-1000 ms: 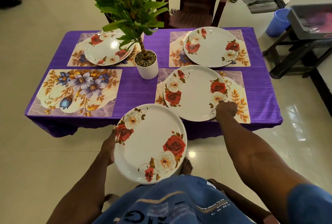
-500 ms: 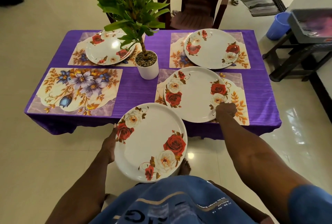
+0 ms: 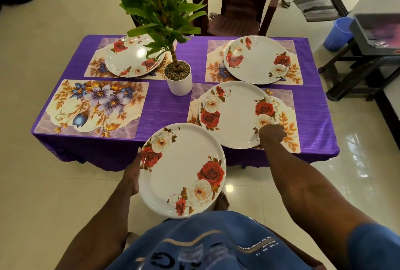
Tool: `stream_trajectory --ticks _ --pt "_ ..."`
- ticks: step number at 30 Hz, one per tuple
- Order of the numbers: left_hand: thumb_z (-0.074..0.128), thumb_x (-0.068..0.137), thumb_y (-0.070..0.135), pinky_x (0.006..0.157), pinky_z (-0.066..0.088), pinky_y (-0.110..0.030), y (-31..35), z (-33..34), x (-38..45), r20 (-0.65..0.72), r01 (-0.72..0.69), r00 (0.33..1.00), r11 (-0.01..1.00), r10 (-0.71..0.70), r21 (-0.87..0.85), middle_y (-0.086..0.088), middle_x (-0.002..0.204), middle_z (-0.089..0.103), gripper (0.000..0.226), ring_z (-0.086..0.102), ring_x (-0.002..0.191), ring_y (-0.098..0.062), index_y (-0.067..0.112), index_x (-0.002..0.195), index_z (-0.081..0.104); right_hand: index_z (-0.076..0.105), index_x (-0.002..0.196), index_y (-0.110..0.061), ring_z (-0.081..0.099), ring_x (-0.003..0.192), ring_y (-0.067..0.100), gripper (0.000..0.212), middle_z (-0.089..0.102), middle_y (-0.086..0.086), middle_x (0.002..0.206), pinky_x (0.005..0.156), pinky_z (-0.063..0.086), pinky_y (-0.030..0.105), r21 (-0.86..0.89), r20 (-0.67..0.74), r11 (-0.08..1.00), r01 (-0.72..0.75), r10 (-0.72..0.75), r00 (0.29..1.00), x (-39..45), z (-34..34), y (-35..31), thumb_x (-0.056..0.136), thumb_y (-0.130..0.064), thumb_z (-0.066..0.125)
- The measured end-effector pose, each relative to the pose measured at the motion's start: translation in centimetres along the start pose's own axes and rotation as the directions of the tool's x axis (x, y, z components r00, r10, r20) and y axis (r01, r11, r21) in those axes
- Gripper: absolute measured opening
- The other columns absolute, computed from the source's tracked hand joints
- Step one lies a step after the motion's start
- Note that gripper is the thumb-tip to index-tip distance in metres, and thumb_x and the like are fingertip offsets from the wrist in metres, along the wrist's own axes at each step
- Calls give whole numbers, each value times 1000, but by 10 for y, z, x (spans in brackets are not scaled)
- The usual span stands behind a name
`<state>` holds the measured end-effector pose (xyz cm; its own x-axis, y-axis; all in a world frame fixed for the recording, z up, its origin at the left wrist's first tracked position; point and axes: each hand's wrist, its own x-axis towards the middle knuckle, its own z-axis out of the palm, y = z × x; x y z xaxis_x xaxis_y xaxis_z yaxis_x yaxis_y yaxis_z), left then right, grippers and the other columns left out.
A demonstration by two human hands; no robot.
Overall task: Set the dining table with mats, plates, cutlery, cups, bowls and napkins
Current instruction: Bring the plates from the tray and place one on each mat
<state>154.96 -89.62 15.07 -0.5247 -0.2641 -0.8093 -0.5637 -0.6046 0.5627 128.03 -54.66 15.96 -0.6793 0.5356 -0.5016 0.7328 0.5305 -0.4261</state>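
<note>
Right now the near-right plate point(image 3: 233, 116) lies on its mat point(image 3: 287, 118), and the right hand point(image 3: 271, 134) curls its fingers over the near rim, pinching it. The left hand point(image 3: 134, 172) grips the edge of a spare plate point(image 3: 181, 170), held level over the floor just short of the surface point(image 3: 168, 109). The near-left mat point(image 3: 93, 108) is the only one bare; two far plates point(image 3: 134, 56) point(image 3: 257, 60) sit beside the potted plant point(image 3: 178, 77). The one-handed edge grip could let the spare plate tip and slide to the tiles, and a swing leftward could clip the pot. Against a second ago, almost nothing differs: both hands hold as before, and only the view has shifted slightly.
</note>
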Motion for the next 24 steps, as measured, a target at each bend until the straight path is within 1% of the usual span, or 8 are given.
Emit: stream_trajectory --ticks 2,5,8,11,14,19,21,24 --pt "66 78 68 95 50 -59 1 1 -4 -63 -6 998 1000 6 -4 -16 116 70 65 65 110 -38 20 122 64 32 141 -3 38 132 36 61 32 22 147 106 37 44 -32 -130 999 2 -6 991 -17 -6 -5 95 -35 57" --pt "73 67 70 98 46 -62 -1 -7 -4 -119 -40 992 999 39 -3 -16 116 70 75 66 108 -38 19 122 65 31 141 -1 31 137 38 58 29 23 150 110 28 48 -65 -217 974 216 -225 950 -39 5 -10 99 -37 48" --pt "79 60 70 100 44 -63 0 -18 -4 -115 -52 992 997 46 -50 -15 120 69 82 66 110 -37 21 124 64 54 118 -3 50 120 32 37 54 17 126 95 39 38 127 -67 852 509 -504 861 -75 25 -27 101 -34 47" --pt "78 68 65 109 37 -58 7 -34 -6 -37 -42 999 989 38 -140 -11 131 63 80 62 117 -34 24 133 58 61 88 -6 61 82 26 35 63 10 83 66 42 28 294 287 761 578 -647 706 -116 53 -44 100 -35 45" --pt "76 68 68 105 40 -60 19 -55 -2 -95 -73 994 990 62 -120 -14 130 63 81 61 118 -36 23 133 59 63 101 -1 62 81 26 50 65 13 86 65 49 30 339 572 840 423 -541 617 -156 73 -63 99 -47 45" --pt "72 71 69 96 51 -52 50 -109 12 -231 -149 967 976 110 -158 -8 117 70 70 68 107 -28 20 121 66 66 102 -1 65 80 23 38 69 10 94 79 53 35 209 655 778 592 -561 506 -195 123 -80 96 -37 57" --pt "59 81 69 96 52 -45 71 -133 14 -249 -224 951 964 184 -142 0 119 70 59 67 109 -21 24 120 63 68 95 1 60 65 14 22 67 9 83 62 49 21 252 605 778 576 -591 533 -222 150 -83 94 -20 60" --pt "54 87 63 91 54 -41 100 -172 17 -260 -250 943 959 209 -136 2 116 69 54 67 103 -18 23 122 61 68 85 1 58 69 19 18 64 11 77 64 46 32 346 498 804 483 -594 632 -266 193 -88 93 -10 55"
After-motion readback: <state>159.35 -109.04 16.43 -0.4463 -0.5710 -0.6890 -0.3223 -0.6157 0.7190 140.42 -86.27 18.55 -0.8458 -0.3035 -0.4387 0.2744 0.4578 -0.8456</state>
